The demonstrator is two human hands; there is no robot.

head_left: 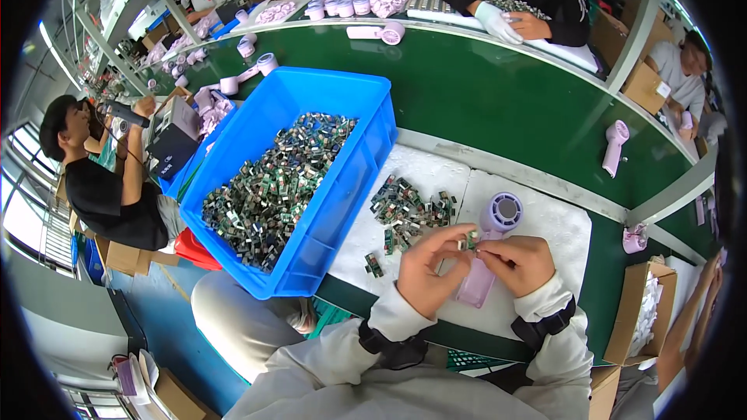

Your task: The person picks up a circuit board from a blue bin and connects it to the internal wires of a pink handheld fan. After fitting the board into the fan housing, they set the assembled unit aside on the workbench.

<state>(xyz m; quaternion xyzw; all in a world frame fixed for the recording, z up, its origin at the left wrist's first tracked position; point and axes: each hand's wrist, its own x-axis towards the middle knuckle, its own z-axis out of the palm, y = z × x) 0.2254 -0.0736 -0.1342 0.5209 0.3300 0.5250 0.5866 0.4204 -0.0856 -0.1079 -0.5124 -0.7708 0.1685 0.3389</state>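
Observation:
My left hand (429, 271) pinches a small green circuit board (468, 240) between thumb and fingertips. Close against it, my right hand (523, 264) is closed in a pinch; what its fingertips hold is too small to make out. Under both hands a lilac handheld fan lies on a white foam sheet (556, 225), its round head (504, 211) pointing away from me and its open handle (476, 286) toward me. Left of the fan a loose pile of circuit boards (408, 210) is spread on the foam, with a single board (373, 266) apart from it.
A deep blue bin (342, 222) of circuit boards stands at my left. Behind the foam runs a green worktop (482, 101) with lilac fans (615, 148) on it. At right is a cardboard box (629, 311) with white pieces. Co-workers sit across and at both sides.

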